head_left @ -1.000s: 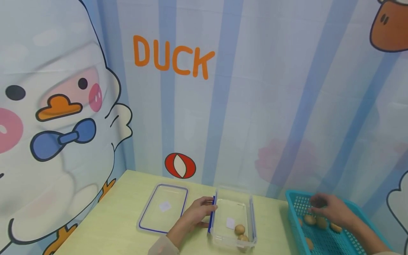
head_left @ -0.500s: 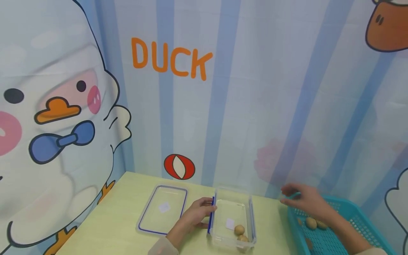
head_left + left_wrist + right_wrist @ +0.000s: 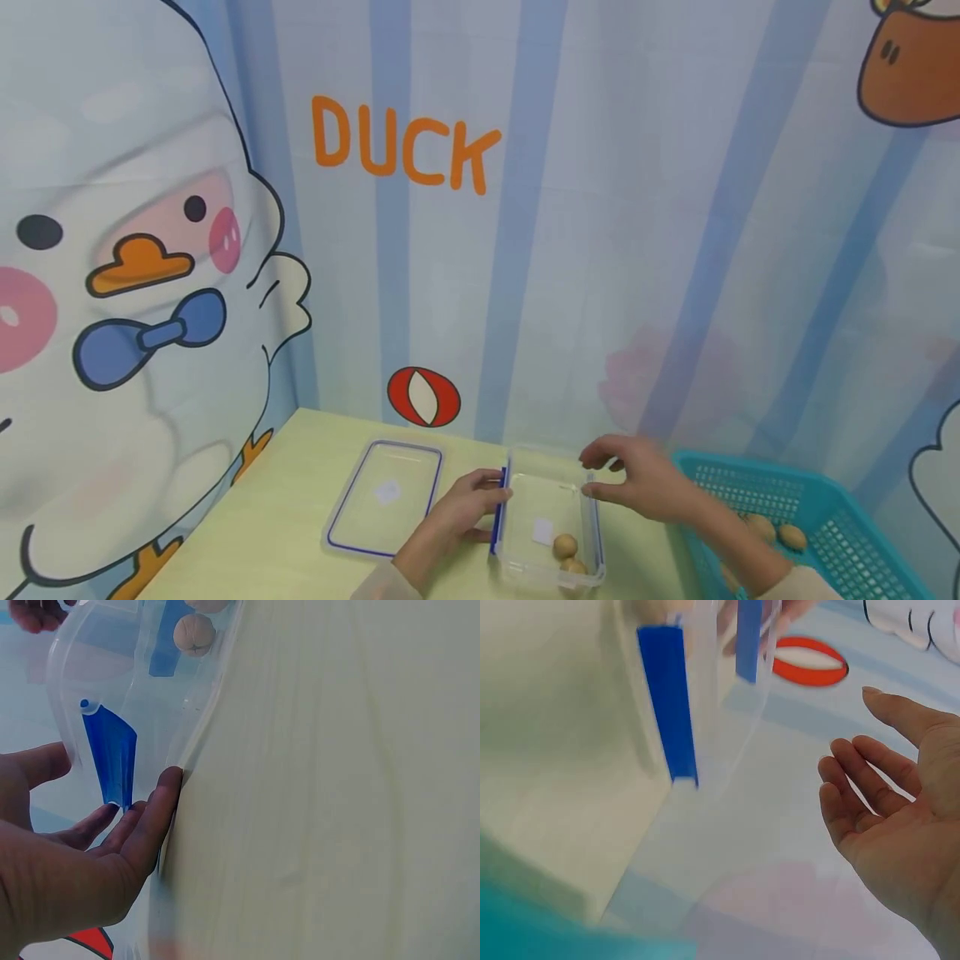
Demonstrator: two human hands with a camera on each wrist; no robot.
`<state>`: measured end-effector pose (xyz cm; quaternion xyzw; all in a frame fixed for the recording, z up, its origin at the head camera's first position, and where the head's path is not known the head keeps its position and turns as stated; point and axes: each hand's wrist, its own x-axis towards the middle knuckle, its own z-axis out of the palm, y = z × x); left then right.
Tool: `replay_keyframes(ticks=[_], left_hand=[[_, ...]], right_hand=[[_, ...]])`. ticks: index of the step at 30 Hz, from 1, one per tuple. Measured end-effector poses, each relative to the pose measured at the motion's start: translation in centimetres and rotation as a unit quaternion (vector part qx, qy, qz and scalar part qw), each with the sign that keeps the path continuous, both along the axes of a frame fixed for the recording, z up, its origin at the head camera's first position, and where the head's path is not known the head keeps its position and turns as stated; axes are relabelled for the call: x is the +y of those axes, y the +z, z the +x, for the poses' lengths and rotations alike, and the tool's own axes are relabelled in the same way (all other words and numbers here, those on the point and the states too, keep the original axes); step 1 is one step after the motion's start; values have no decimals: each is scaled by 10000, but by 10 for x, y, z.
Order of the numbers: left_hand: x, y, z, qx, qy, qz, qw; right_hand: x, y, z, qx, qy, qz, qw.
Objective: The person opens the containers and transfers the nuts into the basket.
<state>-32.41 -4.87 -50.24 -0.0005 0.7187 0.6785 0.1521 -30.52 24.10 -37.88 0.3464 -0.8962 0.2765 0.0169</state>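
Observation:
A clear plastic food container (image 3: 551, 571) with blue side latches stands on the table. Two round, tan, walnut-like balls (image 3: 565, 547) lie in its near right corner. My left hand (image 3: 463, 504) holds the container's left side, thumb at the rim; in the left wrist view its fingers (image 3: 154, 814) reach below the blue latch (image 3: 112, 754). Above the container's right wall hovers my right hand (image 3: 637, 479), thumb and fingers apart. The right wrist view shows nothing in its palm (image 3: 900, 851).
A clear lid (image 3: 386, 500) with a blue seal lies left of the container. On the right stands a turquoise plastic basket (image 3: 862, 533) with several tan balls (image 3: 792, 537) inside. A printed curtain (image 3: 600, 250) hangs behind the yellowish table (image 3: 240, 517).
My right hand has moved left from over the basket to the container's right side. The left hand has stayed at the container. Both balls in it lie as before.

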Motion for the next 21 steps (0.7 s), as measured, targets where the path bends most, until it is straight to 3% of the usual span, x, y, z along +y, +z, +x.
replay_keyframes(ticks=[8,14,21], left_hand=[[2,-1,0,28,38,22,10000],[1,1,1,25,54,-60,10000],[1,1,3,45,37,-40,10000]], right_hand=[[-31,-16,-4,-219,221,360,9989],[-40,-34,-11,-434,258,529,9973],[-42,-50,-15,-496,570,898,9931]])
